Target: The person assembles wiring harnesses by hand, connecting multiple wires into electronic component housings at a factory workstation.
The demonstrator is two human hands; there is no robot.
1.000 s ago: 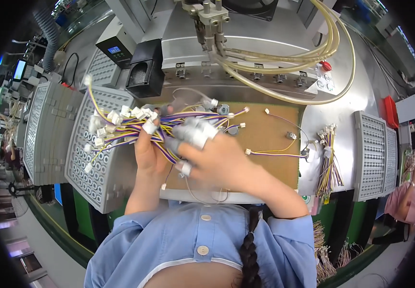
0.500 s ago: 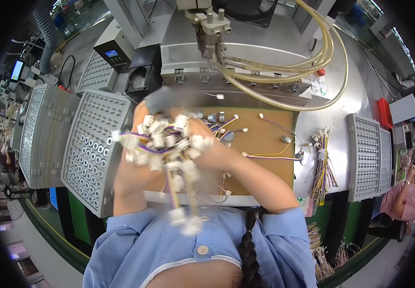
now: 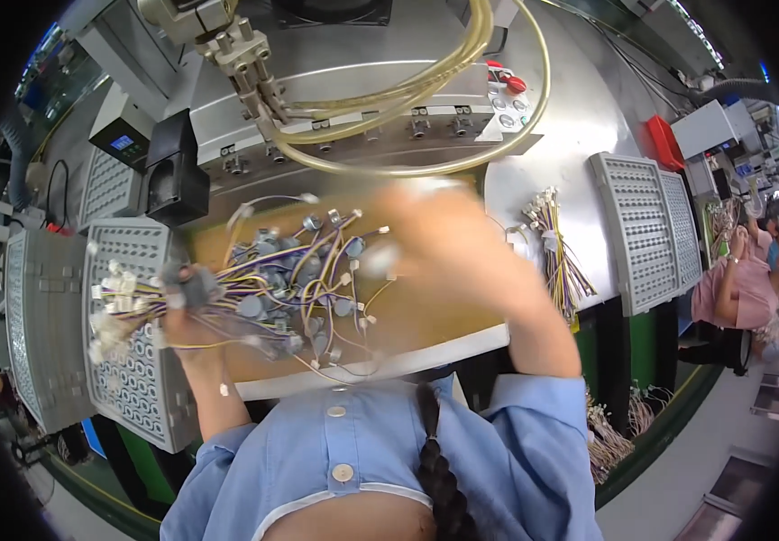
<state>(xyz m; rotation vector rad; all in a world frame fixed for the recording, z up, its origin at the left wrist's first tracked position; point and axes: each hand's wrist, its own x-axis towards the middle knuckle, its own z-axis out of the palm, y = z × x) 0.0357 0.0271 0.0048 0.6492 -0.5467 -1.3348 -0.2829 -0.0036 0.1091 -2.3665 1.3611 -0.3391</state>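
Observation:
My left hand (image 3: pixel 189 302), with dark covers on its fingers, is closed around a bundle of wires (image 3: pixel 236 268) at the left edge of the brown mat. White connectors (image 3: pixel 119 302) fan out from it to the left, over a grey tray. On its other side, purple, yellow and white wires run among several small grey round parts (image 3: pixel 304 268) heaped on the mat. My right hand (image 3: pixel 448 230) hovers over the right part of the mat (image 3: pixel 426 316). Motion smears its fingers, and pale blurs lie beside them; I cannot make out whether it holds anything.
The grey tray (image 3: pixel 142 236) holds ring-shaped parts in rows. A metal fixture with yellowish hoses (image 3: pixel 407 162) stands behind the mat. Another wire bundle (image 3: pixel 550 239) lies on the metal table to the right, near upright grey trays (image 3: pixel 628 234). A co-worker in pink (image 3: pixel 723 293) sits far right.
My hands were together over the mat's left side with the connector cluster between them. My left hand has shifted left with the bundle; my right has moved away to the right. The view has turned.

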